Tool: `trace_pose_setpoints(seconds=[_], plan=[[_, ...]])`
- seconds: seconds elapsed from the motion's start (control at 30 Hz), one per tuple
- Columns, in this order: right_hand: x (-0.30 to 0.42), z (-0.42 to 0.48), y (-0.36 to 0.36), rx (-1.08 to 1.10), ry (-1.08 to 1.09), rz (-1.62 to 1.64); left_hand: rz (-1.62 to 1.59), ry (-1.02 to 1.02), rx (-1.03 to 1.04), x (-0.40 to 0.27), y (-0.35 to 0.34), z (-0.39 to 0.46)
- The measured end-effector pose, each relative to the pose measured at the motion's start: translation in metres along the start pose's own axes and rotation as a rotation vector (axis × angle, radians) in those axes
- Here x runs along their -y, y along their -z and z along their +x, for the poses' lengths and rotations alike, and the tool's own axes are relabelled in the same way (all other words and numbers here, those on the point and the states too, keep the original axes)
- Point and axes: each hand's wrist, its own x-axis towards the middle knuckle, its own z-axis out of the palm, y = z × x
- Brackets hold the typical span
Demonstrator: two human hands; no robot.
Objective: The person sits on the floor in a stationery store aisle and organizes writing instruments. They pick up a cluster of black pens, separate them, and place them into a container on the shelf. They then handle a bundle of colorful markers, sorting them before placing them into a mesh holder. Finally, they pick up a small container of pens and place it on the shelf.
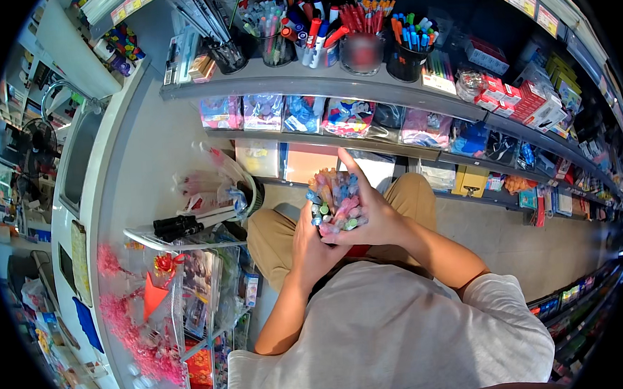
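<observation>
Between my two hands is a dense bundle of colourful pens (338, 201), held upright in front of my lap. Their ends show blue, orange, pink and green. My left hand (314, 247) cups the bundle from the left and below. On the other side my right hand (373, 212) wraps round it, with one finger stretched up past the tops. A container around the lower part of the pens is mostly hidden by my hands, so I cannot tell its shape.
Ahead, a grey shelf (295, 82) bears pen cups, including a black mesh cup (409, 65) of markers. Packaged goods (350, 117) fill the tier below. To the left stand a waste bin (253, 189) with plastic bags, a wire rack (187, 244) and a counter with a sink (82, 153).
</observation>
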Motion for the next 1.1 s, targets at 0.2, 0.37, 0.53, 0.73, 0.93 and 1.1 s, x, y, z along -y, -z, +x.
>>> trace_pose_setpoints(seconds=[0.2,0.37,0.53,0.73,0.93,1.1], plan=[[-0.025,-0.001,0.012,0.119,0.085,-0.204,-0.437,0.117,0.038,0.013,0.003,-0.019],[-0.031,-0.007,0.009,0.13,0.122,-0.107,-0.289,0.215,0.042,0.028,0.019,-0.021],[-0.013,0.005,0.013,0.075,0.289,-0.162,0.084,0.085,0.128,0.003,0.045,-0.012],[0.043,0.017,0.028,0.152,0.516,-0.581,0.235,-0.128,0.192,-0.005,0.05,-0.007],[0.049,0.008,0.017,0.169,0.506,-0.612,-0.123,0.097,0.058,-0.006,0.039,-0.018],[0.054,0.01,0.027,0.238,0.554,-0.629,0.014,0.112,0.096,-0.021,0.039,-0.013]])
